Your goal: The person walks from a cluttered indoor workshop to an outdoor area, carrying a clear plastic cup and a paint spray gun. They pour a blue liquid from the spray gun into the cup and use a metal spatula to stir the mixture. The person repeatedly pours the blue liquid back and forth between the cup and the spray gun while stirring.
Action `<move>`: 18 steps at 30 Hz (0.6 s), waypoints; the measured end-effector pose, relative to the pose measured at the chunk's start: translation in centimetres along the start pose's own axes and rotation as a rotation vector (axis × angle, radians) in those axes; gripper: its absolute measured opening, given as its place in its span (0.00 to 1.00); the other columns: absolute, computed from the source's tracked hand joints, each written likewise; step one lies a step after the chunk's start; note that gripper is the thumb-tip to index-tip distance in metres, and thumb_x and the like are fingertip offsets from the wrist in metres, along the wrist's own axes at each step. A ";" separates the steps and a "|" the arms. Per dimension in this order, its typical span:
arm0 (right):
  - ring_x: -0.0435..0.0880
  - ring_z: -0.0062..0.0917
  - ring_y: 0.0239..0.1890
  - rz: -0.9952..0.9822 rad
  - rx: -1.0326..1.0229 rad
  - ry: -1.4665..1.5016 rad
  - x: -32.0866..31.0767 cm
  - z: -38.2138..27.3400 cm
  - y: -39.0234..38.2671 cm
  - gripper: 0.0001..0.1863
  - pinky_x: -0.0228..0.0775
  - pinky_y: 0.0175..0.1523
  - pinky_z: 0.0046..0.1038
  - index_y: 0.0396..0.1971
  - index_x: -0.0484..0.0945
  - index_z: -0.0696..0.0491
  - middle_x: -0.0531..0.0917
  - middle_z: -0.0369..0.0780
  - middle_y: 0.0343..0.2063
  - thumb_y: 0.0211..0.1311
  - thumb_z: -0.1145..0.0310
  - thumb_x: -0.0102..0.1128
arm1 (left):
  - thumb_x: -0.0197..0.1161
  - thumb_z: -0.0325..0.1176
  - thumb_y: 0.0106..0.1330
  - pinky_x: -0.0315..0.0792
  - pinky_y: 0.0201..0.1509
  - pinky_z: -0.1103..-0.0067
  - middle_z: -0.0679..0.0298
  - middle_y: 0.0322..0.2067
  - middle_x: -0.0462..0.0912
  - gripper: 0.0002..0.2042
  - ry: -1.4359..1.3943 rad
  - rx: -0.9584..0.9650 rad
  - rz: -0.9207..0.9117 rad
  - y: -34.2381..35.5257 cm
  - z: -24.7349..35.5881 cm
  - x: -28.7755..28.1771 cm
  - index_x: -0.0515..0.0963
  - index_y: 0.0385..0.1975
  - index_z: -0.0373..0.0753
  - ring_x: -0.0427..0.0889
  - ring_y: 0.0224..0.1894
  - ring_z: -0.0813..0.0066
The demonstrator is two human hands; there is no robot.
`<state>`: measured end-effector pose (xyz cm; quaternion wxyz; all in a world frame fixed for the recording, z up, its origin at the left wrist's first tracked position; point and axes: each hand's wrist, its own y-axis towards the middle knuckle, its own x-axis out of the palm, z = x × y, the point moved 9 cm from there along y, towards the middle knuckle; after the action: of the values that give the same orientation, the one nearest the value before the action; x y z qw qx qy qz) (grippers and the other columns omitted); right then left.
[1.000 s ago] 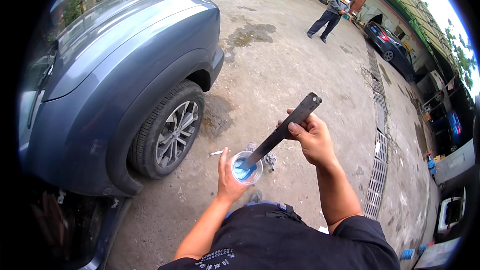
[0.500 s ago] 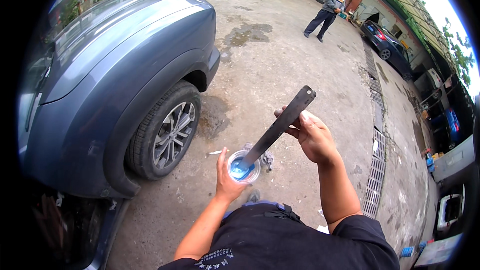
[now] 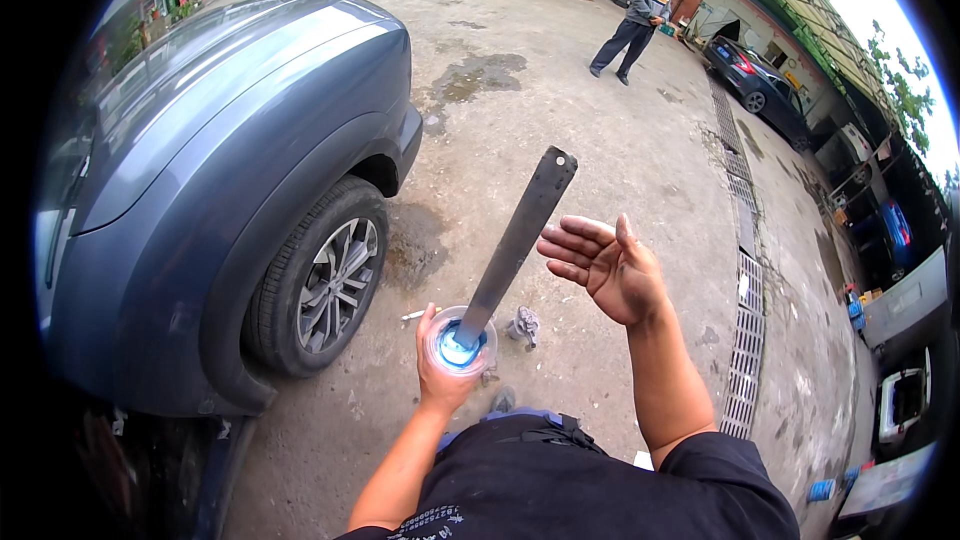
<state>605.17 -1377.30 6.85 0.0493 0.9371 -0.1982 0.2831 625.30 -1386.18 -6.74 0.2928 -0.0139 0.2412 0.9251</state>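
Note:
My left hand is wrapped round a clear plastic cup with blue and whitish liquid, likely paint, inside. A long flat dark metal strip, with a small hole near its top end, stands tilted in the cup. Its lower end dips into the liquid. To the right of the strip, my right hand is raised with its palm showing and fingers stretched out. It holds nothing, and a small gap lies between its fingertips and the strip.
A grey-blue car with its front wheel stands close on my left. A crumpled rag lies on the ground beyond the cup. A drain grate runs along the right. Farther off are a person and a dark car.
My right hand has let go of the metal strip and opened. The strip now leans in the cup on its own, more upright. The cup has shifted slightly left and down in view.

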 end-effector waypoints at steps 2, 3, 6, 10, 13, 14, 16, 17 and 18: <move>0.80 0.36 0.51 0.026 -0.055 -0.117 -0.2 -0.4 -0.1 0.23 0.75 0.54 0.36 0.55 0.69 0.64 0.78 0.49 0.50 0.72 0.60 0.48 | 0.75 0.27 0.47 0.63 0.64 0.72 0.52 0.61 0.62 0.40 0.038 0.023 0.009 0.0 0.2 -0.4 0.60 0.62 0.33 0.69 0.59 0.64; 0.82 0.31 0.44 0.079 -0.081 -0.171 -0.8 -0.4 0.1 0.18 0.76 0.49 0.32 0.51 0.71 0.62 0.80 0.45 0.43 0.69 0.66 0.53 | 0.75 0.28 0.47 0.64 0.64 0.71 0.51 0.61 0.63 0.39 0.014 0.005 0.025 0.0 -0.1 -0.6 0.62 0.60 0.32 0.70 0.59 0.62; 0.78 0.19 0.29 0.149 -0.116 -0.361 -1.3 -1.1 0.2 0.10 0.74 0.36 0.24 0.40 0.76 0.58 0.78 0.35 0.28 0.63 0.69 0.63 | 0.76 0.29 0.46 0.65 0.64 0.70 0.47 0.61 0.63 0.36 -0.022 -0.024 0.054 -0.1 -0.7 -0.6 0.64 0.57 0.31 0.71 0.59 0.57; 0.77 0.17 0.28 0.205 -0.107 -0.638 -0.5 -2.1 0.6 0.11 0.72 0.34 0.21 0.37 0.76 0.58 0.78 0.35 0.26 0.62 0.66 0.64 | 0.77 0.31 0.46 0.66 0.63 0.68 0.42 0.62 0.60 0.35 0.039 -0.003 0.043 -0.2 -1.0 -0.6 0.66 0.54 0.33 0.68 0.62 0.52; 0.77 0.15 0.28 0.159 -0.242 -0.876 2.3 -2.4 1.5 0.12 0.70 0.35 0.20 0.37 0.76 0.58 0.80 0.33 0.25 0.62 0.65 0.65 | 0.77 0.32 0.47 0.65 0.64 0.66 0.42 0.62 0.59 0.34 0.128 0.046 0.028 -0.3 -0.1 -0.8 0.66 0.54 0.33 0.65 0.64 0.50; 0.77 0.15 0.28 0.158 -0.234 -0.897 2.4 -2.5 2.0 0.12 0.70 0.35 0.20 0.37 0.76 0.58 0.80 0.34 0.25 0.62 0.66 0.64 | 0.77 0.33 0.47 0.64 0.65 0.66 0.41 0.62 0.59 0.34 0.146 0.056 0.012 0.1 -0.1 -0.6 0.66 0.53 0.33 0.64 0.65 0.49; 0.78 0.16 0.29 0.152 -0.196 -0.923 3.0 -1.8 2.3 0.10 0.71 0.35 0.22 0.37 0.76 0.58 0.81 0.34 0.26 0.63 0.67 0.63 | 0.76 0.33 0.47 0.62 0.66 0.64 0.41 0.62 0.60 0.34 0.183 0.061 -0.011 0.1 0.0 -0.6 0.66 0.53 0.34 0.61 0.66 0.49; 0.80 0.19 0.28 0.117 -0.242 -0.951 4.3 -1.5 2.1 0.08 0.72 0.34 0.24 0.36 0.77 0.58 0.82 0.37 0.25 0.61 0.71 0.63 | 0.76 0.34 0.47 0.60 0.67 0.64 0.41 0.61 0.60 0.34 0.206 0.061 -0.011 0.0 -0.1 -1.0 0.66 0.53 0.34 0.60 0.67 0.49; 0.81 0.21 0.27 0.001 -0.357 -1.065 6.3 -1.9 1.5 0.07 0.72 0.33 0.24 0.35 0.77 0.58 0.82 0.38 0.25 0.61 0.71 0.64 | 0.76 0.34 0.47 0.59 0.68 0.63 0.41 0.61 0.61 0.34 0.216 0.069 -0.014 0.1 -0.1 -0.9 0.66 0.53 0.34 0.58 0.67 0.49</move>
<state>608.42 -1380.44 11.92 0.1000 0.9276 -0.2411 -0.2672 626.00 -1386.82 -6.65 0.2719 -0.1052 0.3028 0.9074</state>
